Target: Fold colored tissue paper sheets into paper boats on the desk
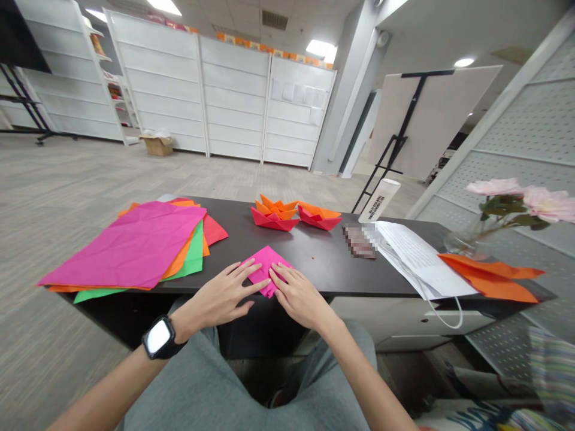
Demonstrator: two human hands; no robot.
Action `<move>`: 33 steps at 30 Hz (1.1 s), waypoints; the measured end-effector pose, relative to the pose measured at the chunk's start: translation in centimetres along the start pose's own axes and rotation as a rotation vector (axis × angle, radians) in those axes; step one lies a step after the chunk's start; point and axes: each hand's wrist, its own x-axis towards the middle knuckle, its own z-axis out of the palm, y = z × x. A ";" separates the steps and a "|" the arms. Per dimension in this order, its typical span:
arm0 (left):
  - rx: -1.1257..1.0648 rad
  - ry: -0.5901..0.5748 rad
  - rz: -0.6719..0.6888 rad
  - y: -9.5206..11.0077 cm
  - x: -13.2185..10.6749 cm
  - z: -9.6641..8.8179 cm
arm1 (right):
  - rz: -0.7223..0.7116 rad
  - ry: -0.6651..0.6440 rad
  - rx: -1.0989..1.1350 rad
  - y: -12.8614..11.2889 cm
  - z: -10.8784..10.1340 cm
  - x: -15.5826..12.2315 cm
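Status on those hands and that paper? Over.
Left fingers, right fingers: both on folded pink paper diamond. Diamond at black desk's near edge. Nothing in the way.

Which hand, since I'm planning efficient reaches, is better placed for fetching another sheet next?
Probably the left hand: it is nearer the stacked sheets, while the right hand is farther across. Both hands touch the folded pink paper.

Bright pink, diamond-shaped piece of folded paper point(265, 260): lies flat near the front edge of the dark tabletop point(335, 272). One corner points away from the wearer; crease lines visible on the upper face. Near corner narrow, layered, with uneven edges. Both sides partly covered.
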 end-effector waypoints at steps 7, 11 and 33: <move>-0.004 0.016 0.010 0.0 -0.1 -0.2 | 0.003 0.110 0.123 0.6 1.0 -0.5; -0.010 -0.010 0.039 -0.1 -0.2 -0.1 | 0.023 0.137 0.074 0.1 0.9 -0.6; -0.237 0.191 -0.268 -1.3 -0.1 1.7 | 0.107 -0.024 0.170 0.0 -1.3 0.8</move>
